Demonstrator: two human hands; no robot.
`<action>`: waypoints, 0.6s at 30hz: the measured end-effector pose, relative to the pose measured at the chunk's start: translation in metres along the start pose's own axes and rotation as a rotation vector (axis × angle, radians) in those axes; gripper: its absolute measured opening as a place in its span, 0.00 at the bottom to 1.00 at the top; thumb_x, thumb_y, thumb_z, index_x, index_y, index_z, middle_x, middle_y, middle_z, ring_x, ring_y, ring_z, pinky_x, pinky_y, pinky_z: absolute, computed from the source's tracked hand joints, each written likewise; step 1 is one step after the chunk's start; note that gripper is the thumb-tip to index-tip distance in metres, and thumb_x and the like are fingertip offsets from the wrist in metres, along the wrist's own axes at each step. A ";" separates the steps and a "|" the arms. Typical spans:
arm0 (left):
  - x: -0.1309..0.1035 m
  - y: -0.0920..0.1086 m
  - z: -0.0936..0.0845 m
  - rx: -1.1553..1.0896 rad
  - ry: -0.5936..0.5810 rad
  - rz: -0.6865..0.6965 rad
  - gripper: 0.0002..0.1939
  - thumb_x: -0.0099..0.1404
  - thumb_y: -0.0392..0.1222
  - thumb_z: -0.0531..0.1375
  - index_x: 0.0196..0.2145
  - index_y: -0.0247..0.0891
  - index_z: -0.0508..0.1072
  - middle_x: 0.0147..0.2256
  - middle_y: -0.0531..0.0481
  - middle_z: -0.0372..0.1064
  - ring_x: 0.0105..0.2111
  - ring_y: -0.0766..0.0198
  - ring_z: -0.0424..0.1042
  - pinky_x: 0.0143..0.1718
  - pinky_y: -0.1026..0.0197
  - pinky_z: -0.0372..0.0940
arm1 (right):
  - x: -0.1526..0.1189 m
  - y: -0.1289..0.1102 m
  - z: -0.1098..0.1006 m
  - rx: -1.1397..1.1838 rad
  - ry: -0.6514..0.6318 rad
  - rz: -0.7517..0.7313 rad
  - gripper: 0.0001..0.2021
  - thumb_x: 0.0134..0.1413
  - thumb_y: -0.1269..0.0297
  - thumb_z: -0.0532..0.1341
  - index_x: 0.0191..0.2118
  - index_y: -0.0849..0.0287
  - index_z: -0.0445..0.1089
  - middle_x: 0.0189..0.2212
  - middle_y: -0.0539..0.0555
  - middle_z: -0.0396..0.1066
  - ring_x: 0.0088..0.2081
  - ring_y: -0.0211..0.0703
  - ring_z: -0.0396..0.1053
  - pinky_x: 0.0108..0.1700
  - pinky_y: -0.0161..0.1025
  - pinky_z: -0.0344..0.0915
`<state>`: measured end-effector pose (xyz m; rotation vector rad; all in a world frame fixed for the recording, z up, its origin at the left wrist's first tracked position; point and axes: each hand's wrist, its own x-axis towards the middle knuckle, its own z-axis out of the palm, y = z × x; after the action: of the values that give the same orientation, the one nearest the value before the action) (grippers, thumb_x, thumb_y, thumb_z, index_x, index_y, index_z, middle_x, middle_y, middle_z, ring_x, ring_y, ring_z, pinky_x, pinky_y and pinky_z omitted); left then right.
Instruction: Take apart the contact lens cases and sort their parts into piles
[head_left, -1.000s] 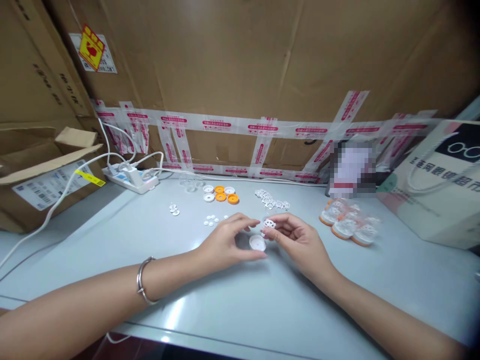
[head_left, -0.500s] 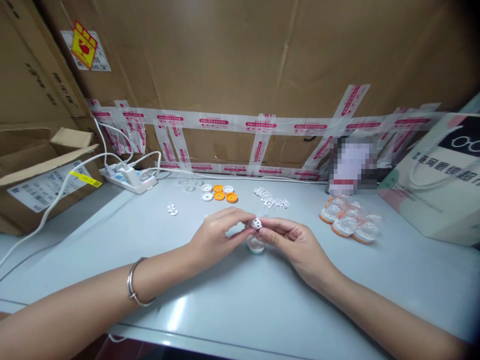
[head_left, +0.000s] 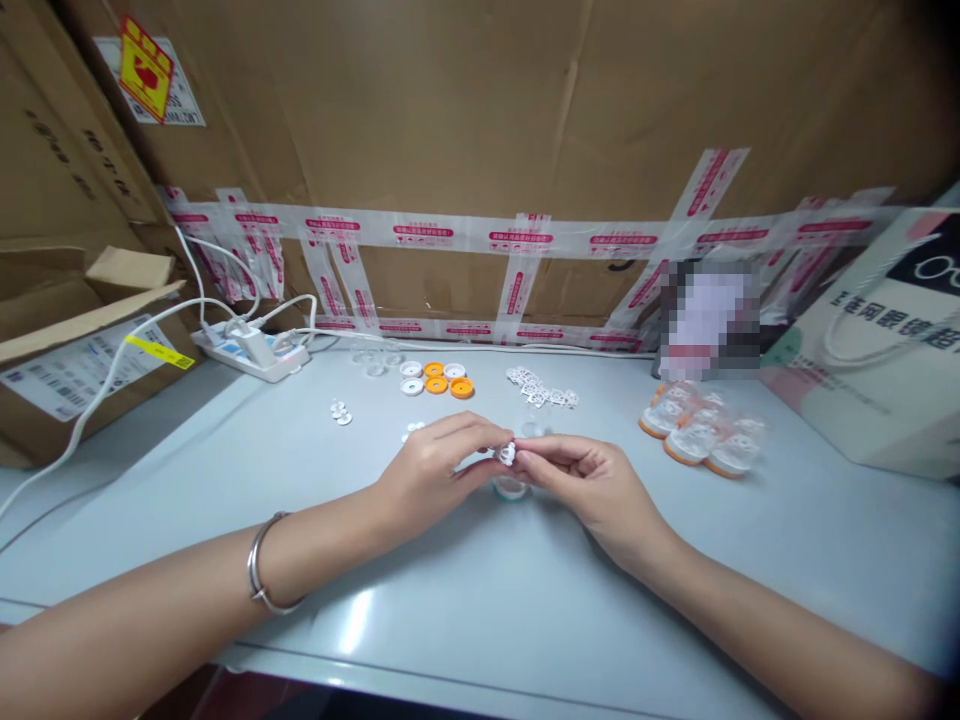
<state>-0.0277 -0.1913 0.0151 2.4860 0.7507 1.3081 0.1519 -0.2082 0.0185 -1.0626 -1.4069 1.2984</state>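
Between the fingertips of both hands is a small white openwork plastic piece (head_left: 508,454). My left hand (head_left: 442,465) pinches it from the left, thumb below and fingers above. From the right, my right hand (head_left: 581,475) grips it with thumb and forefinger. Below the fingertips a round clear-and-white part (head_left: 511,489) lies on the table, partly covered by the hands. Just beyond the fingers stands a clear cup-like part (head_left: 534,425). Small white pieces (head_left: 411,431) peek out behind my left hand.
White and orange round rings (head_left: 435,384) lie in two rows, with clear parts (head_left: 375,360) to their left. Flat white openwork pieces (head_left: 536,388) are scattered behind the hands. Several clear-domed, orange-based assemblies (head_left: 701,440) stand right. A power strip (head_left: 255,350) and a cardboard box (head_left: 82,350) are left.
The white piece has turned between my fingertips and shows a different side. Both hands stay nearly in place, while the camera view has shifted slightly.
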 end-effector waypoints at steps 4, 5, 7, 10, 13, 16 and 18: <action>0.001 0.001 0.000 0.028 -0.027 0.028 0.06 0.62 0.36 0.57 0.39 0.36 0.69 0.34 0.48 0.71 0.34 0.67 0.70 0.36 0.64 0.67 | 0.000 -0.001 -0.001 -0.014 -0.028 0.018 0.12 0.43 0.57 0.64 0.32 0.59 0.75 0.29 0.54 0.76 0.30 0.42 0.73 0.36 0.40 0.71; 0.000 0.000 0.000 0.044 -0.036 0.043 0.06 0.62 0.35 0.56 0.38 0.35 0.69 0.34 0.47 0.71 0.35 0.67 0.70 0.37 0.64 0.67 | 0.000 -0.001 -0.002 -0.023 -0.031 0.022 0.12 0.43 0.57 0.64 0.32 0.60 0.75 0.28 0.54 0.76 0.30 0.41 0.73 0.36 0.40 0.70; -0.001 0.000 0.000 0.095 -0.057 0.076 0.05 0.62 0.35 0.56 0.37 0.35 0.69 0.34 0.47 0.70 0.35 0.67 0.70 0.37 0.65 0.66 | 0.000 -0.001 -0.002 -0.035 -0.033 0.029 0.11 0.43 0.57 0.64 0.30 0.60 0.75 0.26 0.53 0.76 0.29 0.40 0.72 0.34 0.39 0.70; -0.003 -0.001 0.001 0.205 -0.079 0.130 0.04 0.63 0.35 0.55 0.36 0.35 0.69 0.34 0.47 0.70 0.35 0.67 0.69 0.37 0.65 0.66 | 0.000 -0.002 -0.001 -0.040 -0.030 0.037 0.10 0.42 0.58 0.65 0.28 0.60 0.75 0.25 0.53 0.75 0.28 0.40 0.72 0.34 0.37 0.70; -0.005 0.000 0.001 0.306 -0.093 0.168 0.05 0.64 0.34 0.54 0.35 0.35 0.69 0.35 0.47 0.70 0.35 0.66 0.69 0.35 0.65 0.65 | -0.001 -0.004 0.001 -0.050 -0.016 0.037 0.09 0.40 0.60 0.65 0.28 0.60 0.75 0.25 0.53 0.76 0.27 0.40 0.72 0.33 0.37 0.71; -0.006 0.002 0.001 0.365 -0.104 0.191 0.05 0.64 0.33 0.53 0.34 0.35 0.69 0.35 0.47 0.70 0.35 0.66 0.69 0.34 0.65 0.64 | -0.002 -0.005 0.002 -0.067 0.011 0.022 0.08 0.39 0.61 0.66 0.27 0.59 0.75 0.24 0.53 0.76 0.27 0.41 0.73 0.33 0.38 0.71; -0.006 0.002 0.001 0.382 -0.102 0.200 0.05 0.64 0.33 0.53 0.34 0.35 0.69 0.34 0.48 0.70 0.34 0.66 0.69 0.33 0.65 0.63 | -0.002 -0.006 0.003 -0.077 0.031 0.016 0.07 0.38 0.61 0.66 0.26 0.59 0.76 0.24 0.52 0.76 0.26 0.41 0.73 0.33 0.39 0.71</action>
<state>-0.0287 -0.1958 0.0112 2.9729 0.8093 1.1772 0.1493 -0.2109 0.0243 -1.1428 -1.4377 1.2425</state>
